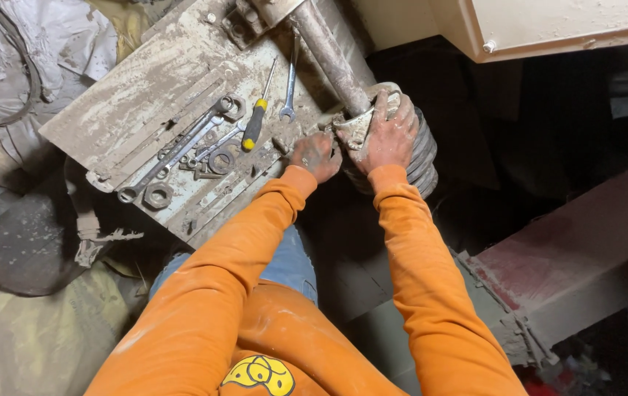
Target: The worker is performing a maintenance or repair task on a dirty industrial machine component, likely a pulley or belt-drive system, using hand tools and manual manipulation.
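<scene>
My right hand [388, 136] is clamped over the top of a grey ribbed rubber boot [424, 158] that sits around a dirty metal shaft [329, 55]. My left hand [315, 154] is curled shut against the left side of the same boot, just below a pale band [351, 126] at its neck. Both hands are grimy, and both arms wear orange sleeves. The lower part of the boot is hidden behind my hands.
A dusty metal plate [145, 95] to the left carries several spanners [175, 150], a yellow-and-black screwdriver [255, 123], a small wrench [289, 92] and loose nuts [157, 195]. A reddish steel beam [570, 257] runs at the right, with a cream machine housing [548, 22] above.
</scene>
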